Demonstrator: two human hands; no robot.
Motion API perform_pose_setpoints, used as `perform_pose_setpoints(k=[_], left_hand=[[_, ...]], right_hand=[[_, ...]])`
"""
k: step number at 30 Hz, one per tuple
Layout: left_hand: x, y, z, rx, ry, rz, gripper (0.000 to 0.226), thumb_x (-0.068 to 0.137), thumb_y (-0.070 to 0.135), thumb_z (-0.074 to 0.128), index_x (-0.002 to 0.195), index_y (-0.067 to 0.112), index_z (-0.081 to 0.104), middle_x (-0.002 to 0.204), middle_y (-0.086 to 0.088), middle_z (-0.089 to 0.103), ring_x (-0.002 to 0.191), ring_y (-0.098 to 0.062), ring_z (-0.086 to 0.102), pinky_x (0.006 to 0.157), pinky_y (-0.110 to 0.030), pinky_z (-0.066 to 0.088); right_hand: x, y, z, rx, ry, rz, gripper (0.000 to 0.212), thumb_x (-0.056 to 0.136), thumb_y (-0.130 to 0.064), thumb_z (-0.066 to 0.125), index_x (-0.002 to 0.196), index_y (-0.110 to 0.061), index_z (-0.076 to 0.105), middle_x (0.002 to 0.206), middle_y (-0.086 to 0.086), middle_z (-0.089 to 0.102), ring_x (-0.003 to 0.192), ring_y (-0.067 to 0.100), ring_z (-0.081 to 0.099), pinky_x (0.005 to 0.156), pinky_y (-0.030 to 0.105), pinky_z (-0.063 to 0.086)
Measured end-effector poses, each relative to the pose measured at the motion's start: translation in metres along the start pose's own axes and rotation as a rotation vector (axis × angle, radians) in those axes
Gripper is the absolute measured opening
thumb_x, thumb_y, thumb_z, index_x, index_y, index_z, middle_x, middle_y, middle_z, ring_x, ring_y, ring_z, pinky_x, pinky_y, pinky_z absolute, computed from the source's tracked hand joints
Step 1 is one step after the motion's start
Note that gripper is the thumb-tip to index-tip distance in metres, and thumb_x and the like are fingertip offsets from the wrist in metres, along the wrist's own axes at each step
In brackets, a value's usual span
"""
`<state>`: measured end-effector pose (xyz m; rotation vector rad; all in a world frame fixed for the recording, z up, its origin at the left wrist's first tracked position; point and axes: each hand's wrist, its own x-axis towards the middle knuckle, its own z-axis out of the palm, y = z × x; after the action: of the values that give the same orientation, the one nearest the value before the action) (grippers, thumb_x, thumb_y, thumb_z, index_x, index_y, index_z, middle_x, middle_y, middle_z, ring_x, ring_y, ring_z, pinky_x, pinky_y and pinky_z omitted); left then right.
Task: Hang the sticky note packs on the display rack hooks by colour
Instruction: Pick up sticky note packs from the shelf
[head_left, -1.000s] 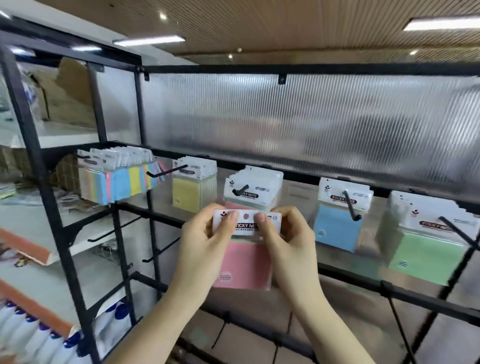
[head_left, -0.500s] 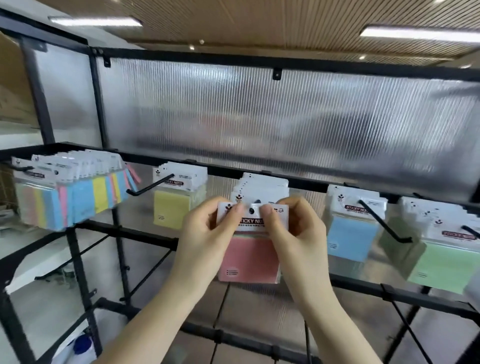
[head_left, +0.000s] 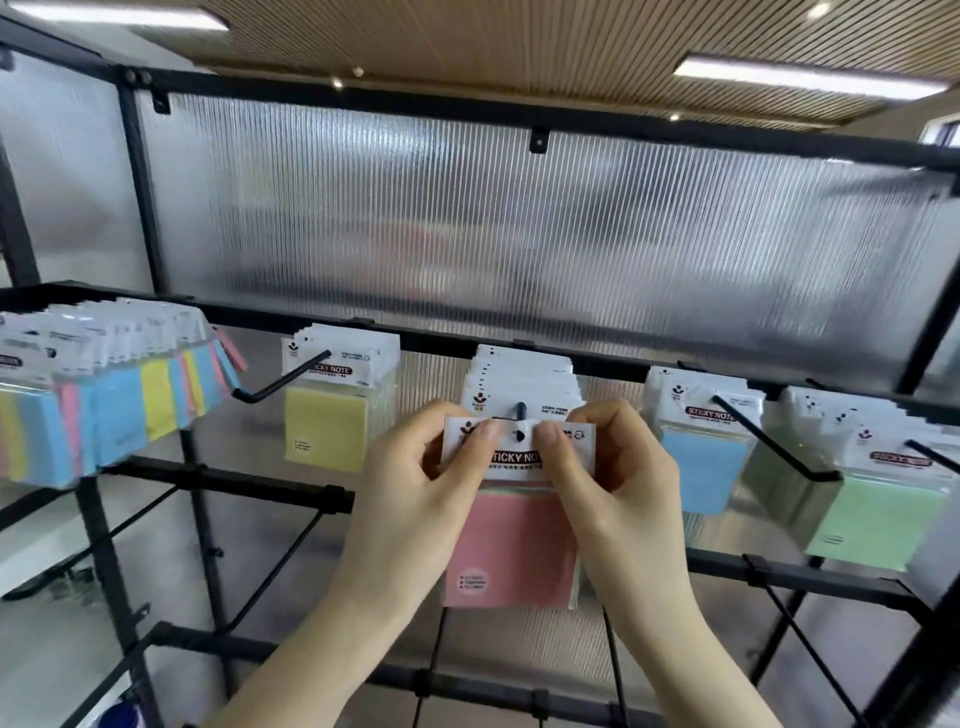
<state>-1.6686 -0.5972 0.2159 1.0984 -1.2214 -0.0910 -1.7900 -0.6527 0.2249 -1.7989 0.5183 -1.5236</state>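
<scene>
Pink sticky note pack (head_left: 511, 545) with its white header card is up at the middle black hook (head_left: 521, 410), hole just below the tip. My left hand (head_left: 415, 499) and right hand (head_left: 613, 483) both pinch the header; yellow packs (head_left: 327, 431) hang left, blue packs (head_left: 701, 467) right.

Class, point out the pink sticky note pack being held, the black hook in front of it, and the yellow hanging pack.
Pink sticky note pack (head_left: 511, 551), head view, pink face.
Black hook (head_left: 520, 410), head view, tip.
Yellow hanging pack (head_left: 325, 428), head view, yellow face.
</scene>
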Motion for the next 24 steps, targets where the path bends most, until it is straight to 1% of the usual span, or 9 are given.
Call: perform_pose_setpoints(k=[2,6,7,9,11,14,16,20,24], left_hand=[[0.001,-0.002,-0.001,0.010,0.002,0.009,0.030,0.084,0.047,0.057,0.071,0.020,0.060,0.056,-0.012,0.040,0.049,-0.005,0.035,0.046,-0.014,0.027],[0.002,-0.004,-0.001,0.030,0.025,-0.015,0.029,0.081,0.049,0.053,0.072,0.022,0.059,0.059,-0.016,0.046,0.051,-0.023,0.041,0.046,-0.024,0.030],[0.002,-0.004,-0.001,0.034,0.028,-0.016,0.028,0.082,0.047,0.055,0.072,0.022,0.058,0.058,-0.016,0.045,0.050,-0.021,0.039,0.046,-0.023,0.030],[0.001,-0.005,-0.001,0.048,0.031,-0.016,0.024,0.084,0.038,0.058,0.070,0.019,0.058,0.054,-0.012,0.039,0.047,-0.010,0.034,0.045,-0.017,0.026],[0.000,-0.005,-0.001,0.070,0.011,-0.023,0.022,0.085,0.034,0.056,0.071,0.017,0.060,0.054,-0.011,0.038,0.047,-0.005,0.033,0.045,-0.016,0.025],[-0.002,-0.005,-0.003,0.078,-0.003,-0.032,0.022,0.085,0.041,0.057,0.074,0.023,0.061,0.057,-0.009,0.045,0.048,-0.005,0.037,0.045,-0.018,0.027],[-0.002,-0.003,-0.004,0.099,0.013,-0.024,0.024,0.084,0.045,0.056,0.074,0.024,0.060,0.058,-0.007,0.047,0.048,-0.004,0.038,0.046,-0.017,0.028],[-0.001,0.004,-0.004,0.118,0.019,-0.009,0.032,0.086,0.047,0.059,0.073,0.018,0.062,0.055,-0.008,0.044,0.047,-0.005,0.036,0.044,-0.015,0.027],[-0.001,0.005,-0.003,0.132,0.006,-0.014,0.031,0.080,0.047,0.054,0.072,0.019,0.063,0.055,-0.007,0.044,0.048,-0.005,0.037,0.046,-0.017,0.027]], right_hand=[[0.001,-0.001,0.000,-0.011,-0.004,0.000,0.021,0.086,-0.011,0.066,0.073,-0.021,0.053,0.048,-0.020,0.045,0.048,0.002,0.033,0.047,0.013,0.027],[0.002,-0.004,-0.001,-0.021,-0.036,-0.005,0.021,0.087,-0.015,0.068,0.073,-0.023,0.055,0.051,-0.019,0.051,0.049,0.001,0.038,0.049,0.013,0.029],[0.002,-0.004,-0.001,-0.025,-0.045,-0.006,0.019,0.086,-0.019,0.070,0.074,-0.022,0.056,0.053,-0.016,0.051,0.051,0.001,0.038,0.049,0.016,0.030],[0.001,-0.003,-0.002,-0.034,-0.061,-0.004,0.018,0.085,-0.024,0.070,0.075,-0.020,0.056,0.053,-0.012,0.050,0.052,0.004,0.038,0.049,0.019,0.031],[0.001,-0.003,-0.003,-0.039,-0.069,-0.007,0.020,0.086,-0.019,0.069,0.073,-0.019,0.055,0.051,-0.012,0.045,0.050,0.003,0.034,0.047,0.016,0.028],[0.000,-0.003,-0.002,-0.025,-0.079,0.001,0.022,0.086,-0.016,0.068,0.070,-0.022,0.054,0.053,-0.012,0.050,0.051,0.002,0.038,0.048,0.016,0.031],[0.000,-0.003,-0.002,-0.028,-0.082,0.007,0.022,0.087,-0.019,0.068,0.072,-0.027,0.055,0.055,-0.010,0.053,0.052,0.003,0.041,0.050,0.018,0.033],[0.001,-0.001,-0.003,-0.009,-0.057,0.024,0.020,0.083,-0.025,0.066,0.069,-0.030,0.054,0.050,-0.012,0.045,0.049,0.003,0.035,0.047,0.015,0.029],[0.000,0.000,-0.004,0.004,-0.038,0.039,0.028,0.087,-0.013,0.066,0.066,-0.025,0.052,0.045,-0.015,0.041,0.046,0.003,0.032,0.046,0.012,0.026]])
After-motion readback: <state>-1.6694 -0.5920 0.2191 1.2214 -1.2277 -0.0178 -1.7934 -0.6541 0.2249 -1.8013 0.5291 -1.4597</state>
